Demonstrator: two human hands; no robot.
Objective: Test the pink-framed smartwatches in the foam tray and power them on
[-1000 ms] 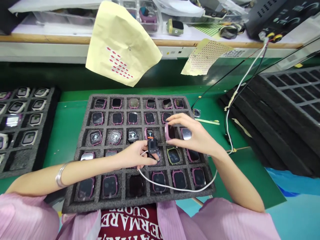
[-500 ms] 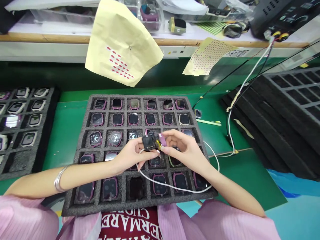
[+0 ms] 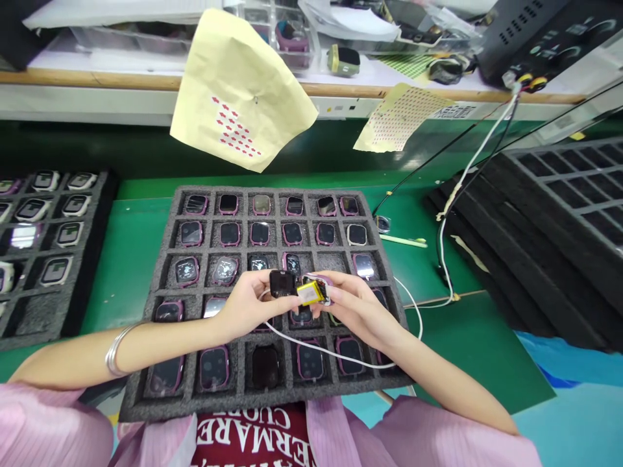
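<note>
Pinched in my left hand (image 3: pixel 250 299) is a small black square piece (image 3: pixel 282 283), and a white cable (image 3: pixel 311 355) runs from beside those fingers. My right hand (image 3: pixel 363 303) grips an opened purple smartwatch case (image 3: pixel 325 280), with its yellow battery (image 3: pixel 308 293) and some circuitry showing. The battery lies very close to the black piece and my left fingertips; I cannot tell whether they touch. Both hands are over a grey foam tray (image 3: pixel 238 405) whose compartments hold several smartwatches, mostly purple. My fingers partly cover some of the watches in the middle rows.
Another foam tray (image 3: pixel 73 305) with watches sits at the left. Stacked black foam trays (image 3: pixel 528 240) stand on the right, near hanging cables (image 3: pixel 442 243). A pale green stick (image 3: pixel 403 240) lies behind the tray. Yellow paper (image 3: pixel 243 97) hangs from the shelf edge (image 3: pixel 121 81).
My right hand has turned the purple case, bringing the battery and inner parts into view. The black piece has tilted and shifted slightly left in my left hand. The camera view has shifted slightly.
</note>
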